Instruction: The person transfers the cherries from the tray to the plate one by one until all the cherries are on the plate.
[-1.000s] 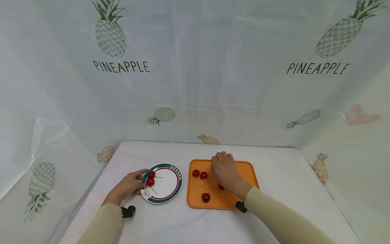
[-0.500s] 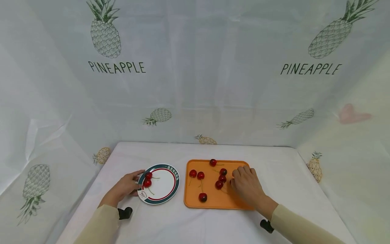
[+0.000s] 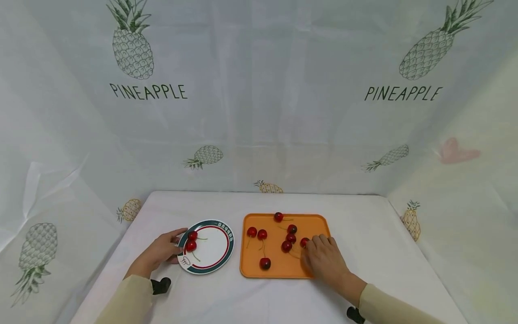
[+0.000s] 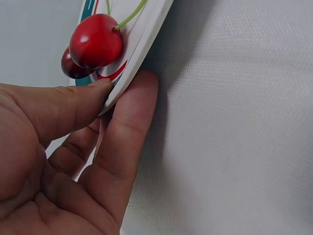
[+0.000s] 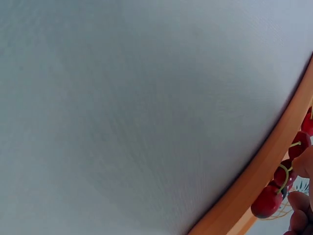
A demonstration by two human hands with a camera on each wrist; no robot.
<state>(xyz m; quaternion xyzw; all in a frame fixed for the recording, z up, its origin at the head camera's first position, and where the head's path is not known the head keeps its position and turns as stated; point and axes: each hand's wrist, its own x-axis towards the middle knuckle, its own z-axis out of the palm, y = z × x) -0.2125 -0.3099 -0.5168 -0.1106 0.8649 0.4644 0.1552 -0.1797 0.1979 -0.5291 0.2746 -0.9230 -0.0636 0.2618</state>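
Observation:
In the head view my left hand [image 3: 158,252] pinches the near-left rim of a white plate [image 3: 214,247] with a green band. The left wrist view shows the thumb on top of the rim and fingers beneath it, the plate tilted there. Two red cherries [image 3: 191,245] with green stems lie on it. My right hand [image 3: 327,261] is over the right side of an orange tray [image 3: 252,269], fingers bent downward. One cherry [image 3: 304,242] shows right at its knuckles. Its fingertips are mostly hidden, so I cannot tell whether they hold a cherry.
Several more cherries lie scattered in the tray, among them one cherry [image 3: 265,263] near its front and another cherry [image 3: 278,217] by the back rim. A white cloth [image 3: 226,297] covers the table. A pineapple-printed curtain [image 3: 259,112] surrounds it.
My right hand has moved from the tray's back to its right side, then a little toward me, uncovering several cherries. My left hand keeps its hold on the plate. The head view has shifted slightly.

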